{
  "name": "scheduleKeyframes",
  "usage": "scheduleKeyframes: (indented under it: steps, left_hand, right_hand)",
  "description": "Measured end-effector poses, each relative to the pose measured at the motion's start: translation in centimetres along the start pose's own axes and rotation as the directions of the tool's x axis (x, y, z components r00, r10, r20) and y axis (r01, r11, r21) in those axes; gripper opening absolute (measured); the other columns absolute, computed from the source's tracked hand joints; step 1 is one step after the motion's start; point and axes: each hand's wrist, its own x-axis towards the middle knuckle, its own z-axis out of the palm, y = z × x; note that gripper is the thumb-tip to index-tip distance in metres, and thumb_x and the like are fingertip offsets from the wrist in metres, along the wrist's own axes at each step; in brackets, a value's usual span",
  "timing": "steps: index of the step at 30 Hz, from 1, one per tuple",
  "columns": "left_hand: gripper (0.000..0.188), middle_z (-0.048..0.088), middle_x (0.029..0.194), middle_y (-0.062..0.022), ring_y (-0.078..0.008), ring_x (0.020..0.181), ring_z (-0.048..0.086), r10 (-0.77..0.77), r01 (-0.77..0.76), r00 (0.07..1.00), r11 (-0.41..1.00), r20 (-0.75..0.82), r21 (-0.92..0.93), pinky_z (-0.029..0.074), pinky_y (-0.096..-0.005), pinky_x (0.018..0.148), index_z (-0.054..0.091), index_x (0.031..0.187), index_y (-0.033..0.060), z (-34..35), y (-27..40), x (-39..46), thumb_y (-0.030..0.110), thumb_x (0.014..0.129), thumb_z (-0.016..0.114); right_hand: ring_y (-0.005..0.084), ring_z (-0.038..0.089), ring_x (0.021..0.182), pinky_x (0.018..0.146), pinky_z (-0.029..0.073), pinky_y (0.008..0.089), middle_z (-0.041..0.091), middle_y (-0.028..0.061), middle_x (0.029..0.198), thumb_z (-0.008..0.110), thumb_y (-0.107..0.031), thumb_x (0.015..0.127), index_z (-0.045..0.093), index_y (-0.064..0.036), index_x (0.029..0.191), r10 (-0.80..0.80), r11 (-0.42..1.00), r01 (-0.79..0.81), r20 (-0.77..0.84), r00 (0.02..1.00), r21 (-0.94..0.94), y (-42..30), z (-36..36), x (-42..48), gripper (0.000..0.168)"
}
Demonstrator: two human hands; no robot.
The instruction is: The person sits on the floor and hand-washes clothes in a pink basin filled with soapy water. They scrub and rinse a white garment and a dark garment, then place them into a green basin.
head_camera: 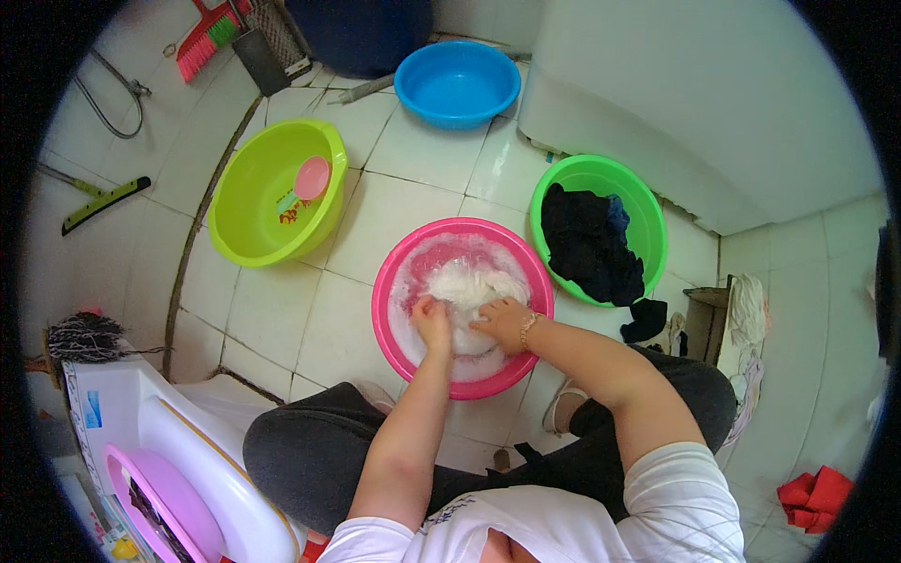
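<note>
A pink plastic basin (380, 331) on the tiled floor holds sudsy water and a white cloth item (471, 283). My left hand (431, 320) is over the left part of the basin, its fingers curled at the cloth's lower left edge; whether they grip it cannot be told. My right hand (508, 324) rests at the right side of the water with fingers spread at the cloth's lower edge. Right behind the pink basin stands a green basin (651, 211) with dark clothes (591, 243) in it. Suds hide part of the cloth.
A yellow-green basin (243, 190) holding a pink dipper (312, 177) stands at the left. Farther off is a blue basin (457, 84). A black cloth (645, 320) lies beside the green basin. A purple basin (179, 492) sits on a white sink at lower left; a squeegee (105, 204) is upper left.
</note>
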Motion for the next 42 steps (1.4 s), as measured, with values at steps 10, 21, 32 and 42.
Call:
scheduleKeyframes:
  steps: [10, 21, 32, 42]
  left_hand:
    - [0.051, 0.049, 0.135, -0.0128, -0.0317, 0.124, 0.045, -0.422, 0.46, 0.862, 0.884, 0.28, -0.086, 0.035, -0.0497, 0.1, 0.046, 0.135, 0.0129, 0.3, -0.5, -3.4, 0.041, 0.092, 0.045]
    - [0.047, 0.062, 0.11, -0.0141, -0.0297, 0.098, 0.062, -0.144, 0.659, 0.707, 0.488, 0.692, -0.572, 0.05, -0.0442, 0.089, 0.056, 0.117, 0.0055, 0.6, 8.6, -3.1, 0.044, 0.092, 0.045]
    - [0.042, 0.063, 0.108, -0.0148, -0.0293, 0.097, 0.063, 0.021, 0.535, 0.718, 0.624, 0.696, -0.57, 0.052, -0.0451, 0.087, 0.058, 0.114, 0.007, 0.3, 10.5, -1.9, 0.039, 0.093, 0.041]
    - [0.028, 0.063, 0.089, -0.0068, -0.0203, 0.079, 0.061, 0.093, -0.072, 0.888, 0.995, 0.45, -0.064, 0.049, -0.0322, 0.073, 0.06, 0.097, 0.0022, 2.1, 16.9, -5.9, 0.003, 0.071, 0.051]
  right_hand:
    - [0.0325, 0.049, 0.119, 0.096, 0.042, 0.0407, 0.055, 0.019, 0.121, 0.063, -0.013, 0.075, 0.054, -0.011, 0.128, 0.501, 0.834, -0.545, 0.292, 0.815, 0.091, 4.1, 1.8, 9.4, 0.053]
    - [0.0426, 0.051, 0.109, 0.091, 0.047, 0.0409, 0.038, 0.0239, 0.127, 0.066, 0.0, 0.065, 0.048, -0.013, 0.133, 0.053, 0.906, 0.218, -0.605, 0.794, 0.364, -6.8, -9.2, -2.8, 0.071]
    - [0.0391, 0.057, 0.094, 0.077, 0.051, 0.0435, 0.05, 0.0206, 0.106, 0.066, -0.009, 0.071, 0.055, -0.009, 0.11, 0.145, 0.919, 0.112, -0.588, 0.796, 0.377, -8.6, -8.2, -1.7, 0.041]
    - [0.0368, 0.042, 0.121, 0.097, 0.039, 0.0448, 0.051, 0.0216, 0.12, 0.071, -0.028, 0.069, 0.049, -0.005, 0.124, 0.342, 0.849, -0.224, -0.175, 0.923, 0.479, -0.1, -7.1, -1.8, 0.064]
